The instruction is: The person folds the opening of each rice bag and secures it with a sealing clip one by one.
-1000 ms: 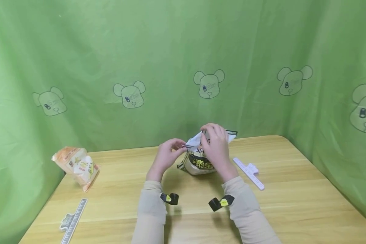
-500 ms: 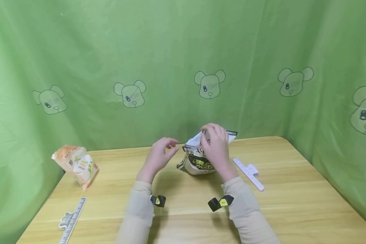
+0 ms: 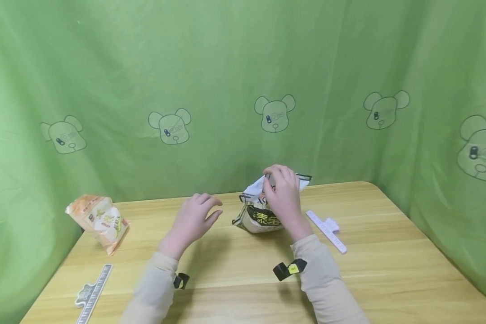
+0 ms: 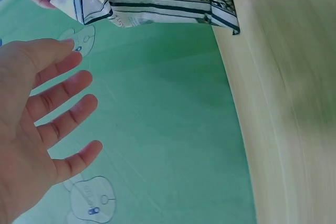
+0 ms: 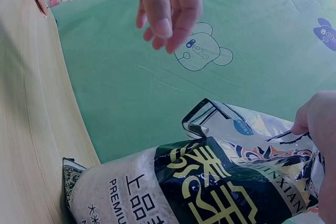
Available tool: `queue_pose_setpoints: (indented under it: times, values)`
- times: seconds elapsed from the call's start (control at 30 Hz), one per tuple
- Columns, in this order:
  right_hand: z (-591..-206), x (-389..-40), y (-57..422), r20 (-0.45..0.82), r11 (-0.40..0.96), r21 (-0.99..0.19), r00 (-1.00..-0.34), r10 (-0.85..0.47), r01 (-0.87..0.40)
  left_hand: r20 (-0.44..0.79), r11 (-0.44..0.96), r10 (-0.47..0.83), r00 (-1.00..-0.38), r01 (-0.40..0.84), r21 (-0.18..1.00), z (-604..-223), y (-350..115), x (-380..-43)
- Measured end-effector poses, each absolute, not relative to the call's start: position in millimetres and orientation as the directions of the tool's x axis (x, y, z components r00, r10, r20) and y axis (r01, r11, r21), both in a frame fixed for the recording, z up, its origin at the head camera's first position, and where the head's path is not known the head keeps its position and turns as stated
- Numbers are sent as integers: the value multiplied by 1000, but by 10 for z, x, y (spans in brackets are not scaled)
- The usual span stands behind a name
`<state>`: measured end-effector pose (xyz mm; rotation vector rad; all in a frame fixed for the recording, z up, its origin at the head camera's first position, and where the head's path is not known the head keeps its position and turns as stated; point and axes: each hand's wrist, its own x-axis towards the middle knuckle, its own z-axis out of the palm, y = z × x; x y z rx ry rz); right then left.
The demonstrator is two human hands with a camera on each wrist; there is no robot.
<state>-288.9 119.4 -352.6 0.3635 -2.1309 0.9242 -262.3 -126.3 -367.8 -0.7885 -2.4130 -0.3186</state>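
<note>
The left hand [image 3: 190, 219] has drawn back from the rice bag [image 3: 256, 222] since a second ago, and is well apart from it; its fingers are spread and slightly bent, holding nothing; the right hand [image 3: 285, 194] still pinches the bag's top; the bag sits on the wooden table [image 3: 235, 288], near the purple clip [image 3: 326, 232]; only the right wrist view shows "PREMIUM" legibly.

Rice bag [image 5: 178, 182]: "PREMIU", cut off at frame edge; "上品", "大米"; "NXIAN", start unclear; big stylised yellow Chinese characters. Orange packet [image 3: 101, 221], well left of rice bag: Chinese print, too small to read. Bear faces [image 3: 274, 116] on curtain [image 3: 222, 67] behind rice bag: tiny lettering, illegible.
</note>
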Motion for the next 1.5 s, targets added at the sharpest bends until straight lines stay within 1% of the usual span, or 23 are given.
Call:
queue_pose_setpoints:
  times: [0.23, 0.53, 0.63, 0.83, 1.1, 1.23, 1.33, 1.4, 1.5]
  values:
    - [-3524, -2894, 1192, 741, 695, -501, -671, 37, -515, 587, 800, 510, -629, 597, -55, -3707, -1447, -2420]
    - [-3530, -2898, 1194, 756, 697, -488, -654, 37, -525, 559, 793, 555, -616, 594, -133, -3794, -1744, -2210]
    - [-3528, -2898, 1192, 762, 696, -485, -647, 38, -530, 566, 797, 551, -614, 588, -137, -3808, -1866, -2148]
    - [-3533, -2893, 1196, 758, 704, -482, -652, 36, -522, 585, 816, 513, -628, 568, -105, -3810, -2120, -2023]
    - [-3531, -2886, 1201, 748, 707, -486, -663, 32, -514, 628, 835, 481, -612, 537, -117, -3857, -2476, -1877]
    - [-3519, -2882, 1206, 748, 706, -488, -663, 34, -514, 643, 837, 471, -605, 536, -108, -3884, -2636, -1863]
    - [-3513, -2873, 1208, 747, 702, -490, -664, 34, -516, 638, 852, 447, -627, 515, -91, -3905, -2760, -1858]
    - [-3520, -2871, 1208, 746, 702, -490, -665, 33, -516, 621, 873, 410, -668, 484, -57, -3921, -2849, -1844]
    - [-3532, -2869, 1212, 747, 704, -489, -664, 33, -515, 567, 906, 342, -749, 423, 13, -3942, -2986, -1821]
